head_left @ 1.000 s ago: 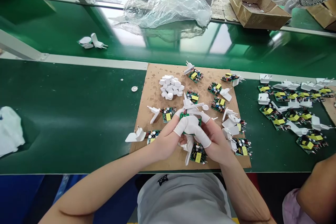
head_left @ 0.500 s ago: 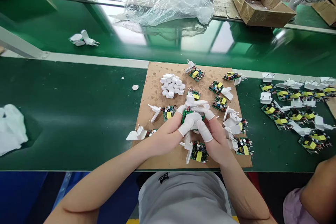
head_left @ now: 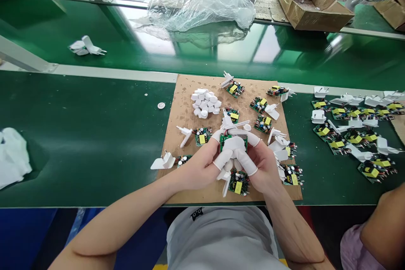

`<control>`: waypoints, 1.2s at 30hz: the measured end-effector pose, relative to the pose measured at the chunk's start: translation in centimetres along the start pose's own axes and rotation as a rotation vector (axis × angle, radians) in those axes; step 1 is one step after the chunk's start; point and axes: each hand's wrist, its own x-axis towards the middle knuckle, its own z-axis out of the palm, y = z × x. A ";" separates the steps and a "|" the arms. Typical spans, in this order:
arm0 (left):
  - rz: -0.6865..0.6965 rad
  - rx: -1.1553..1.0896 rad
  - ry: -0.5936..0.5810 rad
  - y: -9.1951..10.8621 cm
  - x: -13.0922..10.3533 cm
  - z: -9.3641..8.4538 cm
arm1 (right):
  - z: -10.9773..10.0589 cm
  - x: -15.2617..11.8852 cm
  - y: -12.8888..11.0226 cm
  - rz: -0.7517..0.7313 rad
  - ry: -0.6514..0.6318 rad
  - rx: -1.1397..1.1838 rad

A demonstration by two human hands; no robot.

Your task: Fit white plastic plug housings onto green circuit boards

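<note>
Sheathed double grip [head_left: 205, 168] on flat green board [head_left: 225, 138]

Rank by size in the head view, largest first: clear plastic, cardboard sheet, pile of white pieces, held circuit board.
Cardboard sheet
Clear plastic
Pile of white pieces, held circuit board: unsure, fingers partly hide the board

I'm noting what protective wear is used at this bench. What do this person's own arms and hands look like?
The left hand and right hand wear snug white tube-shaped finger cots, on the thumb and at least one finger each. Both forearms are bare, with no sleeve, bracelet, watch or cable in view.
</note>
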 end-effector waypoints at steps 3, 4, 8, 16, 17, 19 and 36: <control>-0.034 -0.037 0.014 0.2 0.0 0.0 | 0.0 0.0 -0.1 0.043 -0.001 0.070; -0.045 -0.050 0.024 0.2 -0.1 0.0 | 0.0 0.0 -0.1 0.050 -0.002 0.084; -0.026 -0.077 0.089 0.0 -0.3 -0.1 | 0.0 -0.1 0.0 0.012 -0.005 0.089; 0.027 0.043 0.168 -0.2 -0.4 0.2 | 0.2 0.0 0.1 0.023 0.002 0.117; 0.029 0.039 0.164 -0.4 -0.4 0.2 | 0.2 0.0 0.1 0.030 0.018 0.107; 0.041 0.030 0.160 -0.7 -0.3 0.1 | 0.3 -0.1 0.1 0.032 0.047 0.073; 0.147 0.189 0.198 -1.1 -0.2 0.2 | 0.9 0.1 -0.1 0.041 0.106 0.033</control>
